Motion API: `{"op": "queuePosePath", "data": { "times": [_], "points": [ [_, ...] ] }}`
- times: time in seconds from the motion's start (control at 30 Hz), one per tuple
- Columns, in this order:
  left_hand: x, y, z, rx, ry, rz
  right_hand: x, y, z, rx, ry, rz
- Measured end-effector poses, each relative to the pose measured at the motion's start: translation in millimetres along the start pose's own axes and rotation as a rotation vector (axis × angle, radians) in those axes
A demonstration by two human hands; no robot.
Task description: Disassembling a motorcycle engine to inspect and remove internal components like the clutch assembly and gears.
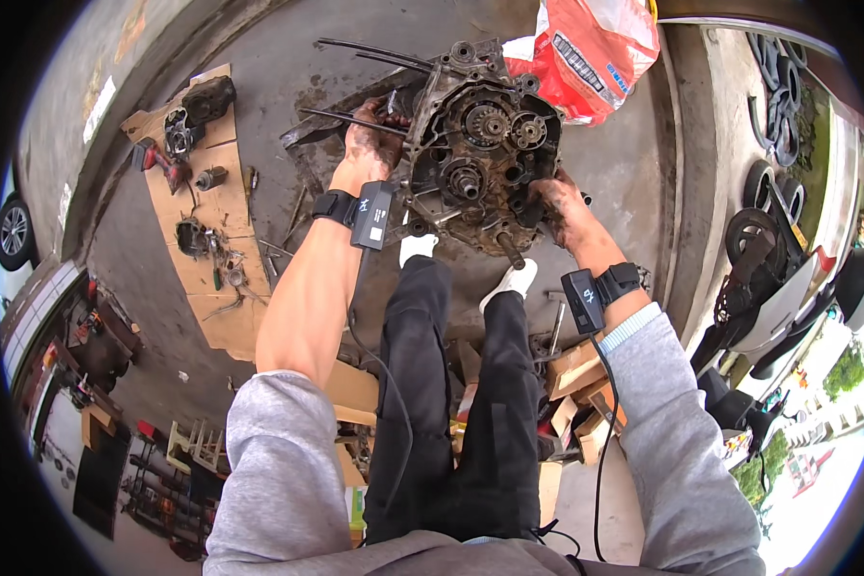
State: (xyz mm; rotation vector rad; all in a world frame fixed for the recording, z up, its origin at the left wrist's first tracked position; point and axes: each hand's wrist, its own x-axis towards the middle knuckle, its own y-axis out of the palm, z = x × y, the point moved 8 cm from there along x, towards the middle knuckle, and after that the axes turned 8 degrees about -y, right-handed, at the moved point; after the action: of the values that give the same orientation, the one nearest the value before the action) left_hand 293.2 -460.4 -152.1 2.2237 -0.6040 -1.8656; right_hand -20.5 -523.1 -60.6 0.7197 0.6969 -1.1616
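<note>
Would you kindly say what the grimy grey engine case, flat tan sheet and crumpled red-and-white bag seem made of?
Grimy grey engine case: probably cast metal, dull and oil-stained, with machined-looking rims. Flat tan sheet: apparently matte cardboard, showing crease lines. Crumpled red-and-white bag: likely plastic, glossy and wrinkled, perhaps coated paper.

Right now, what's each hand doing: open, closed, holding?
Left hand: against the left side of the engine casing, fingers partly hidden; grip cannot be told.
Right hand: closed on the casing's right edge.
</note>
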Motion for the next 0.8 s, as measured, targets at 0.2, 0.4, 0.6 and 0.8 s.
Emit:
{"op": "queuePosePath", "data": {
  "times": [0.2, 0.4, 0.6, 0.8],
  "points": [
    [-30, 13, 0, -0.090, 0.028, 0.026, 2, -9, 1, 0.085, 0.098, -0.009],
    [-70, 36, -2, -0.102, 0.106, -0.026, 12, -27, 5, -0.005, 0.157, 0.005],
    [-75, 41, -1, -0.025, 0.147, -0.118, 19, -35, -3, 0.063, 0.154, 0.035],
    [-98, 58, 1, 0.100, 0.233, -0.178, 21, -49, -12, 0.038, 0.143, -0.054]
  ]
}}
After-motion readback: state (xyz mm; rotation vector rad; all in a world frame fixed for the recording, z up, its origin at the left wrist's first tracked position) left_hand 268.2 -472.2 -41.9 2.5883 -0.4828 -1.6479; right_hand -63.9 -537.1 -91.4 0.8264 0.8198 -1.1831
